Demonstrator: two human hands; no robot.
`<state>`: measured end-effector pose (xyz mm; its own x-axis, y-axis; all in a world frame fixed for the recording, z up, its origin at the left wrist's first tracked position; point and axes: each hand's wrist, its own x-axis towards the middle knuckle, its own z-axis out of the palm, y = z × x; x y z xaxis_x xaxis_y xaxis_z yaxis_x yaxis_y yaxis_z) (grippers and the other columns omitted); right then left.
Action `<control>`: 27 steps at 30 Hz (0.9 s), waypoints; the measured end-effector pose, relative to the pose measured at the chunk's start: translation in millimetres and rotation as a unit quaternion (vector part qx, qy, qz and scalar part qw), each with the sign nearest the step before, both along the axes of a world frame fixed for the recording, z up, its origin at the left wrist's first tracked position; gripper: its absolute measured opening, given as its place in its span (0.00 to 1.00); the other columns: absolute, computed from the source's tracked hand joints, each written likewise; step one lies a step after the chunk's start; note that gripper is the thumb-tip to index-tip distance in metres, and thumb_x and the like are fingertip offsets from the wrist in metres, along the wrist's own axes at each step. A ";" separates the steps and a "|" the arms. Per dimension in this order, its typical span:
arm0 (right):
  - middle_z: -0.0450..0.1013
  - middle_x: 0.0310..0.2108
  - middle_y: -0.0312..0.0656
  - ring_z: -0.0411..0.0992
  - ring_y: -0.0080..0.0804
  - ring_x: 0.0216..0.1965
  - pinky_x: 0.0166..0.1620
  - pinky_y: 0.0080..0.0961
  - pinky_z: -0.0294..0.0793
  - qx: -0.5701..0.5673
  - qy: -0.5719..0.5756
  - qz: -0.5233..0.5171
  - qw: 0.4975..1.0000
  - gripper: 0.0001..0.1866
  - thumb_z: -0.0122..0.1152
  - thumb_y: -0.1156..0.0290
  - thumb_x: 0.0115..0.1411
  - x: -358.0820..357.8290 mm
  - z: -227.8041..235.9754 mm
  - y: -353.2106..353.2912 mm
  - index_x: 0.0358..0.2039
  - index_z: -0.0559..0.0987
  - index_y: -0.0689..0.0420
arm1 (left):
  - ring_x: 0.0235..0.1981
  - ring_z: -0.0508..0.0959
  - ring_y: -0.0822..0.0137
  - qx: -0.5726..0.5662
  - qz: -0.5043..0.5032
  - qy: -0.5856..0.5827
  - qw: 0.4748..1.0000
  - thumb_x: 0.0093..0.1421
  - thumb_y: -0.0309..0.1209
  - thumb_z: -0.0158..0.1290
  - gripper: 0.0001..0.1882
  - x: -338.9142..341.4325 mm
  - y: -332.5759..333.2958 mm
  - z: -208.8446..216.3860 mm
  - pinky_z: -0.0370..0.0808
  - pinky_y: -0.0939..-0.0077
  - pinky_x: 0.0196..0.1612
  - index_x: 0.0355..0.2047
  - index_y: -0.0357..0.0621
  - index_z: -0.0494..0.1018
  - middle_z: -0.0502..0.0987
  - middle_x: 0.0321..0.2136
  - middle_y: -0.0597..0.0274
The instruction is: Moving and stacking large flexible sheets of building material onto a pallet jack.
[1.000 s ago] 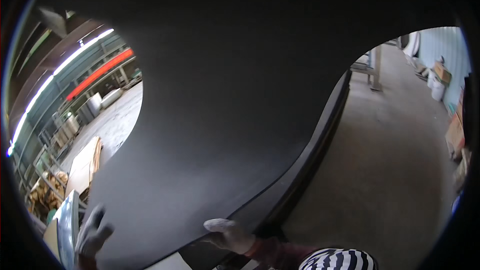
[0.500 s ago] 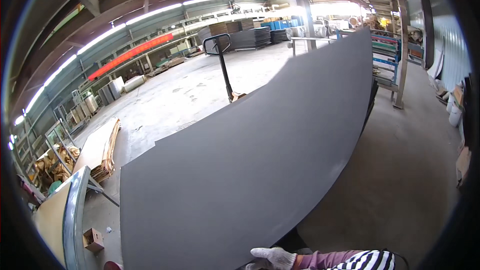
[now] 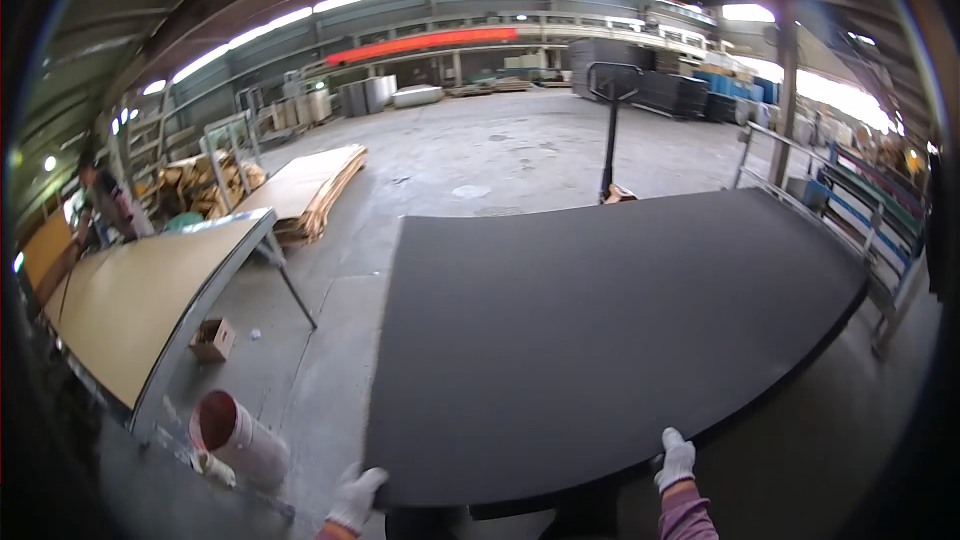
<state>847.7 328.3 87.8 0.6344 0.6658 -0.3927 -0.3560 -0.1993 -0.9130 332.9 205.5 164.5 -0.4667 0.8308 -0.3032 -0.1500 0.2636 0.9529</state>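
A large dark grey-black sheet (image 3: pixel 600 340) lies spread out flat in front of me, its near edge close to my body. My left hand (image 3: pixel 357 497), in a white knit glove, is closed on the sheet's near left corner. Further right along the near edge, my right hand (image 3: pixel 676 458) grips the sheet in a matching glove, with finger ends on the upper face and the rest of its grip hidden by the edge. What supports the sheet is mostly hidden beneath it.
To the left are a table (image 3: pixel 150 290) with a tan top, a cardboard box (image 3: pixel 213 340) and a stained bucket (image 3: pixel 240 440). Beyond lie stacked tan sheets (image 3: pixel 305 190). A pallet jack handle (image 3: pixel 611 130) rises behind the sheet; a metal rack (image 3: pixel 870 210) stands right. Someone (image 3: pixel 105 200) is at far left.
The sheet, tilted up with its far right end high, has come down flat. My view has swung left. Both gloved hands now show at the near edge, where one showed clearly before.
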 end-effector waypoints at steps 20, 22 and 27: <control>0.66 0.14 0.34 0.58 0.26 0.12 0.15 0.30 0.58 -0.198 -0.344 0.139 0.907 0.26 0.55 0.48 0.64 135.5 -1.5 27.8 0.16 0.71 0.53 | 0.18 0.74 0.62 0.087 0.426 -0.348 0.831 0.66 0.62 0.36 0.31 -120.5 -69.7 -103.8 0.74 0.61 0.24 0.20 0.50 0.69 0.73 0.17 0.60; 0.65 0.14 0.33 0.58 0.26 0.11 0.14 0.29 0.57 -0.181 -0.322 0.138 0.919 0.25 0.54 0.49 0.64 144.0 0.5 27.3 0.16 0.71 0.52 | 0.24 0.74 0.67 0.242 0.515 -0.290 0.770 0.65 0.60 0.39 0.26 -234.2 -133.1 -94.2 0.73 0.69 0.25 0.36 0.53 0.74 0.75 0.24 0.63; 0.66 0.14 0.33 0.61 0.23 0.10 0.11 0.22 0.58 -0.184 -0.384 0.272 0.863 0.17 0.53 0.55 0.65 36.2 105.2 15.5 0.22 0.71 0.51 | 0.35 0.80 0.63 0.284 0.495 0.074 0.818 0.61 0.54 0.54 0.28 -395.0 -155.4 1.8 0.77 0.71 0.37 0.43 0.39 0.77 0.79 0.36 0.61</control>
<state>883.9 343.8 193.0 0.4351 0.8668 -0.2435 0.5630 -0.4729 -0.6778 -62.1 50.0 166.4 -0.9926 0.0097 0.1212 0.1066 -0.4090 0.9063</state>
